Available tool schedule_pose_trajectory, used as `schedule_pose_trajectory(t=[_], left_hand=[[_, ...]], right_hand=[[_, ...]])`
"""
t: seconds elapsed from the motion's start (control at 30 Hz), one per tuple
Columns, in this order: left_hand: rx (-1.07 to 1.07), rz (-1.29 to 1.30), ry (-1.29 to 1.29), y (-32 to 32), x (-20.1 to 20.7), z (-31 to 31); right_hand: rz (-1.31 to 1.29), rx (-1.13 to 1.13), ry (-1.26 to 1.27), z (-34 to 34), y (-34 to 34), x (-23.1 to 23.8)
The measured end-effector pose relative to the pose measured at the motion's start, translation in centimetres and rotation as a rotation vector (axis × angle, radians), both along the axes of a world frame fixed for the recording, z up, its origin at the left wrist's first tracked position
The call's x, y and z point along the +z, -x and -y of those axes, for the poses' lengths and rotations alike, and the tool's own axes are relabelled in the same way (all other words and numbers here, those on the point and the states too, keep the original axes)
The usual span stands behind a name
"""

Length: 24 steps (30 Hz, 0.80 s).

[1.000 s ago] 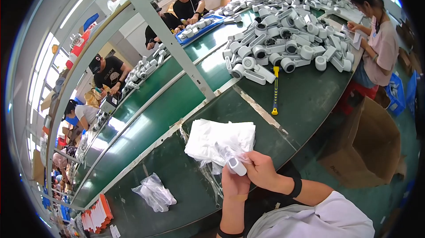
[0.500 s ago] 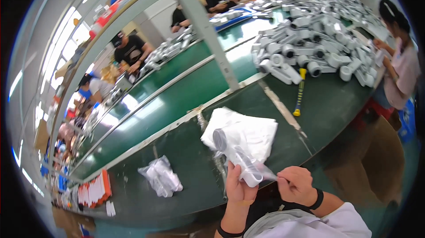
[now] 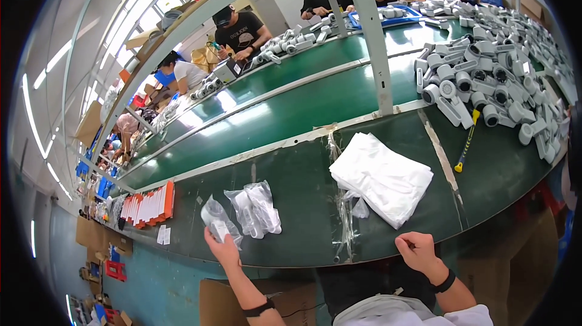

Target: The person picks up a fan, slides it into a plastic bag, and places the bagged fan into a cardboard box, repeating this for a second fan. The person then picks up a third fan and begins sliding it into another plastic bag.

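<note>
Head view. Bagged grey device (image 3: 219,223): one, held in the left hand (image 3: 223,247) above the green table (image 3: 303,223), just beside more bagged devices (image 3: 254,209); fingers clamped on its near end. Right hand (image 3: 419,254): fingers curled together, nothing seen in them, near the stack of white bags (image 3: 382,177). Handling, as judged: the device is best lowered flat, with loose film kept from being trapped underneath. Writing: lettering on a co-worker's black shirt (image 3: 241,33); print on the white slips (image 3: 163,234) cannot be read.
</note>
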<state>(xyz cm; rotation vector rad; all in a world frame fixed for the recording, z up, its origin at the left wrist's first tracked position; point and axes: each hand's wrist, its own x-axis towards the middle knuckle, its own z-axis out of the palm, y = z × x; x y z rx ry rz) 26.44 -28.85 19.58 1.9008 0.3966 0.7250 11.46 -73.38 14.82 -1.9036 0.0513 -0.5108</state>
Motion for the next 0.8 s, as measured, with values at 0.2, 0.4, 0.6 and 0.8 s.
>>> schedule_pose_trajectory(t=[0.2,0.4,0.6,0.8], left_hand=[[-0.077,-0.155,-0.133,-3.0,-6.6,-2.6],[-0.184,-0.366,-0.154,-4.7,-4.9,-1.7],[-0.047,-0.539,-0.572,-3.6,0.9,9.2],[-0.094,-0.649,-0.722,-3.6,-1.1,6.2]], right_hand=[[0.032,-0.039,0.055,-0.5,-0.1,-1.0],[0.083,-0.073,0.139,-0.6,0.0,-0.7],[0.129,-0.108,0.205,-0.3,0.3,-0.5],[0.126,-0.088,0.176,-1.0,0.1,-1.1]])
